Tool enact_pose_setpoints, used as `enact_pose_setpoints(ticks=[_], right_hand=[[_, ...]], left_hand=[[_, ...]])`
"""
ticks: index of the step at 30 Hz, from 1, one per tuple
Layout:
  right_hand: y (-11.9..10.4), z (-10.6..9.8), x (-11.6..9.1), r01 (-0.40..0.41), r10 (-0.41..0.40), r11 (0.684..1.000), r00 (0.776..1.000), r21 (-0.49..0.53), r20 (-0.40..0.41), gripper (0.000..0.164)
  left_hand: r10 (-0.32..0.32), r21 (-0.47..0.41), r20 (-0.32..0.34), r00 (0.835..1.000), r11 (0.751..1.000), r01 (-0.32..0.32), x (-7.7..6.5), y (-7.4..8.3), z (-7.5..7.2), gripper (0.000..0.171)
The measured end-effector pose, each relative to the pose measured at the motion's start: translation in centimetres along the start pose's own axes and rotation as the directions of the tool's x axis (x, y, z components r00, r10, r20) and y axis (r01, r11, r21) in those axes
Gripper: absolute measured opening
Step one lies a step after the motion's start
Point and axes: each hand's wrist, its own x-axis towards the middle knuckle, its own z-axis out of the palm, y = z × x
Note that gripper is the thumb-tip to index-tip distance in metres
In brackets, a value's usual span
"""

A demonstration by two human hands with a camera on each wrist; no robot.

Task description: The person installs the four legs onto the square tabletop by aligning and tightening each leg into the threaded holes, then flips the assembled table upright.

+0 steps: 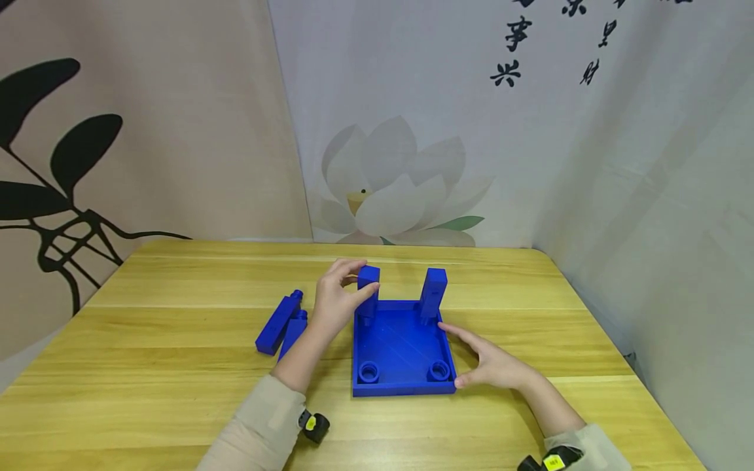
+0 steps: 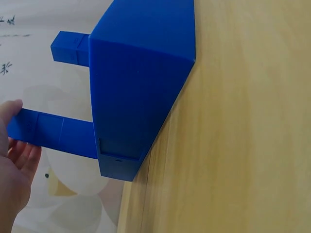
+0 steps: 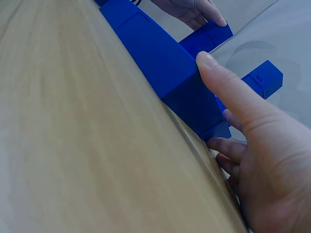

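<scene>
A shallow blue square base point(image 1: 403, 347) with raised sides lies on the table. A blue square post point(image 1: 369, 291) stands at its far left corner; my left hand point(image 1: 338, 297) pinches its upper part between thumb and fingers. At the far right corner rises a second blue post point(image 1: 434, 291), leaning slightly. Round sockets show at the two near corners, the left socket point(image 1: 368, 372) and the right socket point(image 1: 438, 371). My right hand point(image 1: 491, 363) grips the base's right side, thumb at the near corner and fingers farther back. In the right wrist view, its thumb point(image 3: 233, 90) overlaps the base's rim.
Two more blue posts with round pegged ends lie left of the base: one post point(image 1: 277, 327) in full view, another post point(image 1: 292, 335) partly behind my left forearm. A printed cloth point(image 1: 412, 131) hangs behind the wooden table point(image 1: 177, 366).
</scene>
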Motion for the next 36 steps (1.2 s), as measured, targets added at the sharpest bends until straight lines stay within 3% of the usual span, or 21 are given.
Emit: enact_pose_setpoints(ticks=[7,21,31,36], right_hand=[[0.0,0.01,-0.13,-0.008,0.008,1.0,1.0,0.001,-0.004,0.095],[0.02,-0.02,-0.04,0.01,-0.01,1.0,1.0,-0.003,0.006,0.094],[-0.21,-0.02,-0.03,0.001,-0.001,1.0,1.0,0.003,0.007,0.094],[-0.09,-0.03,-0.05,0.001,-0.001,1.0,1.0,-0.005,0.003,0.094]], left_hand=[[-0.029,0.019,0.052,0.998,0.999,0.028,0.05,0.01,-0.01,0.042],[-0.022,0.053,0.172,0.985,0.999,0.013,0.01,-0.36,-0.3,0.042],[0.007,0.09,0.208,0.978,0.996,-0.026,-0.11,0.04,-0.69,0.047],[0.002,0.103,0.188,0.982,0.994,-0.022,-0.22,0.17,-0.59,0.052]])
